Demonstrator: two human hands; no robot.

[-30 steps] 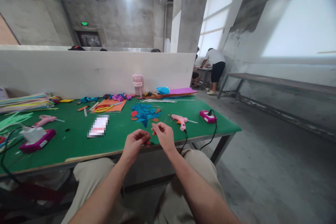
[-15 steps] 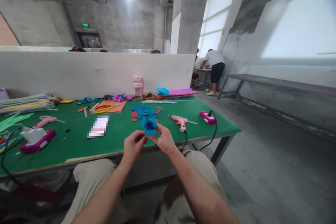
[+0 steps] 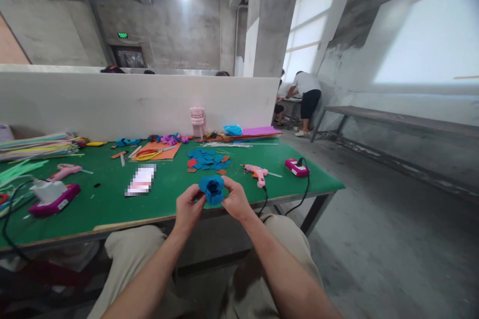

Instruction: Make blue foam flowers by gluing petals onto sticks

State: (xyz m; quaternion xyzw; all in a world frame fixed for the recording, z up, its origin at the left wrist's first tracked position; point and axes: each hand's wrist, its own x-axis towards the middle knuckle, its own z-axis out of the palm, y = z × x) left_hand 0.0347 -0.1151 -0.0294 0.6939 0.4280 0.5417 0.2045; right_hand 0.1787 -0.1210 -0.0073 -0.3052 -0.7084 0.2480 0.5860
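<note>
Between my two hands, just over the table's front edge, is a blue paper flower [image 3: 213,190] with layered petals, its dark centre tipped up toward me. My left hand [image 3: 189,208] pinches it from the left side, fingers closed. On the right, my right hand [image 3: 235,198] grips its outer petals between thumb and fingers. Any stem under the flower is hidden. Just beyond it lies a heap of blue paper petals [image 3: 205,159], with a few red and brown pieces among them. A pink glue gun [image 3: 256,173] rests to the right of my right hand.
Toward the left lie a phone [image 3: 141,180], yellow-handled scissors [image 3: 151,153] on orange paper, a second pink glue gun [image 3: 64,171] and a magenta power strip [image 3: 54,201]. Another magenta socket [image 3: 297,167] sits at right. Behind stand a pink cup [image 3: 197,123] and a white partition [image 3: 142,104]. People are beyond.
The blue flower has tilted, so its centre faces me more. My left fingers have moved up against its left side, and both hands hold it.
</note>
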